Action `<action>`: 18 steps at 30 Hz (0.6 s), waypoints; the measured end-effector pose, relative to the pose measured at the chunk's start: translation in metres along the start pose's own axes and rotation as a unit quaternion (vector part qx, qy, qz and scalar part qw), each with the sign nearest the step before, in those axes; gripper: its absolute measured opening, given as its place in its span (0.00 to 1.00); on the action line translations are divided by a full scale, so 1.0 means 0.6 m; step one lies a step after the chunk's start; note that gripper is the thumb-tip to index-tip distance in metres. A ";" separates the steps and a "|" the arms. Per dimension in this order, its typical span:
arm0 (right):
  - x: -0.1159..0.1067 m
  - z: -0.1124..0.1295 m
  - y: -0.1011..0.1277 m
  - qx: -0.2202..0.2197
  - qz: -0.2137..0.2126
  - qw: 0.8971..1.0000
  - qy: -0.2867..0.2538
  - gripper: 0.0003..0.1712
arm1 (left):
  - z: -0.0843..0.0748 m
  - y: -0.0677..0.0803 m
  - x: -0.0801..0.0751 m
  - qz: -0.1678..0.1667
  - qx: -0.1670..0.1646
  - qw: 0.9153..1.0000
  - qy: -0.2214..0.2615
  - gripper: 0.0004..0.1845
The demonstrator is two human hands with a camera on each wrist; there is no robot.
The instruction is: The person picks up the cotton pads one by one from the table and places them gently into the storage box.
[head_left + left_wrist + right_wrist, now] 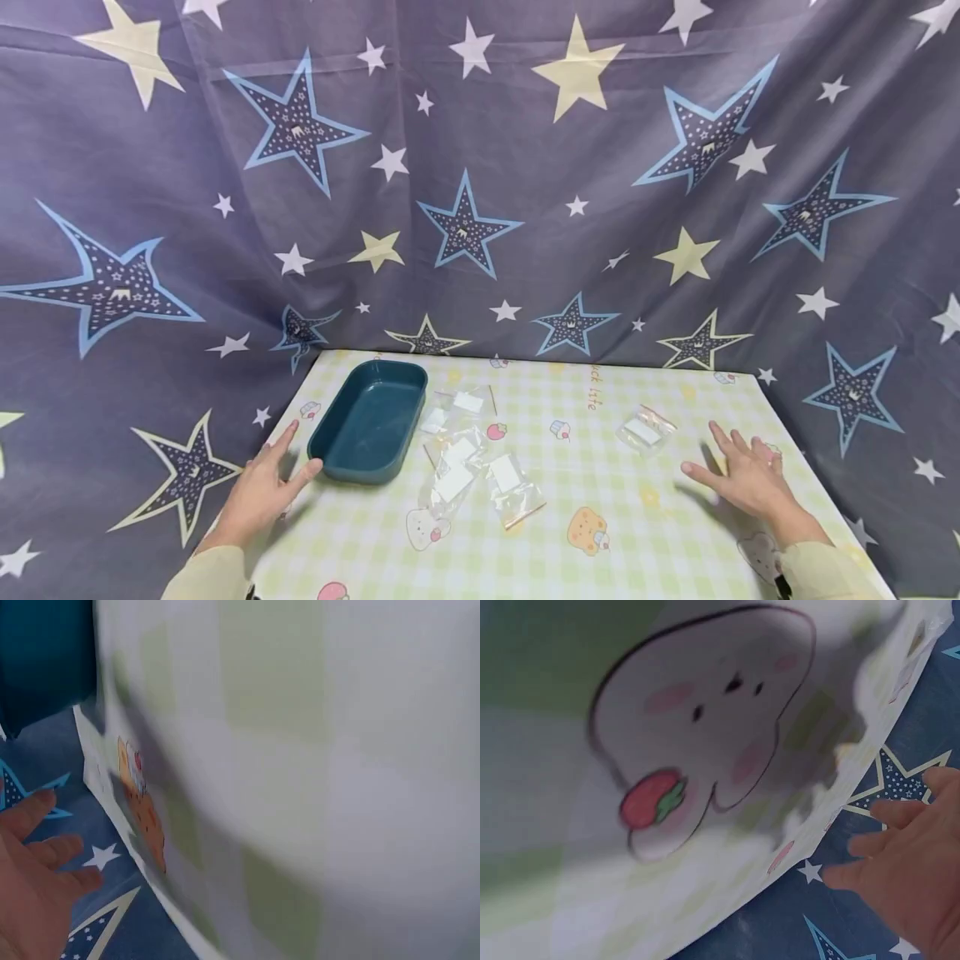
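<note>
In the head view my left hand [262,492] hovers at the table's left side with fingers spread, its thumb close to the near left corner of a dark teal rectangular tray [371,473]. Nothing is in that hand. Over the right side of the table my right hand [746,479] is held with fingers extended, also holding nothing. Just left of it lies a clear plastic bag [647,430] with a white piece inside. Several similar small bags [453,482] lie in a loose cluster to the right of the tray, some overlapping. The tray's visible inside shows only its bare floor.
A green-and-white checked tablecloth [600,475] with cartoon prints covers the table. Behind it and at both sides hangs a dark star-patterned cloth [480,125]. In the left wrist view, the tray [45,660] stands near the table edge.
</note>
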State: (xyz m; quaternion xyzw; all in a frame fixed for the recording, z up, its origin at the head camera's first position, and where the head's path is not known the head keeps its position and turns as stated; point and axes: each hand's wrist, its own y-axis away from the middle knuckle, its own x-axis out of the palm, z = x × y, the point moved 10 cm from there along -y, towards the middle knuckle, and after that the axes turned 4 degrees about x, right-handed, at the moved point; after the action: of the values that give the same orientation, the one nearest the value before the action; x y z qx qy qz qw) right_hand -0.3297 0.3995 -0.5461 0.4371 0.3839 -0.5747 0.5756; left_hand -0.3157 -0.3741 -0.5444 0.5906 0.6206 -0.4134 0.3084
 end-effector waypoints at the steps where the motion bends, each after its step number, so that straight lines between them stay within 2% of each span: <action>1: 0.001 0.002 -0.001 0.001 0.005 1.000 -0.011 0.64 | 0.000 0.003 0.004 -0.001 -0.006 1.000 0.010 0.49; 6: 0.003 0.017 -0.014 0.002 0.001 0.998 -0.068 0.59 | -0.001 0.012 0.019 -0.023 -0.017 0.997 0.073 0.45; 11: 0.010 0.044 -0.035 -0.005 -0.012 0.993 -0.113 0.55 | 0.004 0.020 0.030 -0.037 -0.034 0.994 0.098 0.45; 18: 0.023 0.059 -0.063 0.000 -0.009 0.993 -0.117 0.53 | -0.007 0.022 0.042 -0.044 -0.044 0.991 0.116 0.45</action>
State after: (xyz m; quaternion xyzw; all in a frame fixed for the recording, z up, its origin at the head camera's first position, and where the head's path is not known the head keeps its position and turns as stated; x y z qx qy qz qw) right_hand -0.3689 0.3630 -0.5500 0.3630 0.3178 -0.6272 0.6114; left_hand -0.3053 -0.3590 -0.5662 0.5926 0.6950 -0.3275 0.2420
